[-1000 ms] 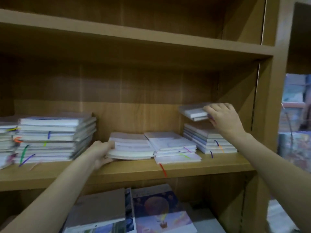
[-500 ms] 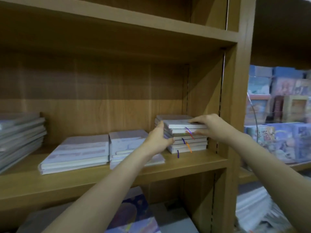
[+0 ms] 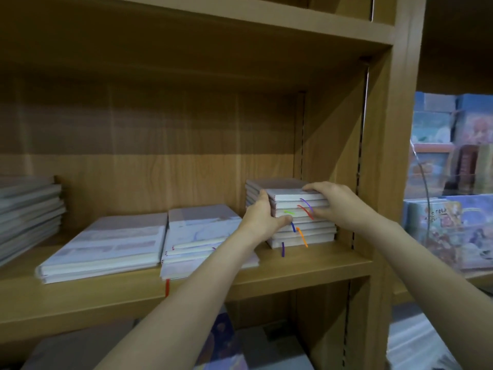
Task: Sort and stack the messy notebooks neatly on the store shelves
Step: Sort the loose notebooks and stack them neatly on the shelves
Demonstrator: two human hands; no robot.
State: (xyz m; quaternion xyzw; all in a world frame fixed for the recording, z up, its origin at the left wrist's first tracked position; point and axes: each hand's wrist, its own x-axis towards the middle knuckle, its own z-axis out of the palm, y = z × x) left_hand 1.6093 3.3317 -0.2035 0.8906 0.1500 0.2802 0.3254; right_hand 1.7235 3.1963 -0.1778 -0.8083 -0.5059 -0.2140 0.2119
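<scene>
Head view puts us in front of a wooden shelf (image 3: 306,268), both arms reaching to its right end. Our left hand (image 3: 262,218) is cupped against the left flank of the right stack (image 3: 304,222) of notebooks, fingers up the side and thumb curled round onto its front edges. Our right hand (image 3: 336,206) mirrors it, fingers bent over the top notebook's right corner and down that side. So both hands are clamped on the same pile, squeezing it from 2 sides. We judge that this opposed hold serves to square the edges, because the upper notebooks sit slightly forward and left of the lower ones.

That pile stands tight in the corner, just beside the upright side panel (image 3: 330,161), which gives a natural stop to line it against. Coloured ribbon markers (image 3: 301,236) spill out of its front in purple, red, green, blue and orange; they hang loose and could snag if the notebooks slide.

Left of it lies a lower, fanned middle pile (image 3: 197,236), partly hidden by our left forearm, and touching that a flat left pile (image 3: 106,244). A taller stack (image 3: 26,212) sits well apart at the frame's left edge. By our reading these 2 low piles are not yet tidied, so the sorting is only partway along.
</scene>
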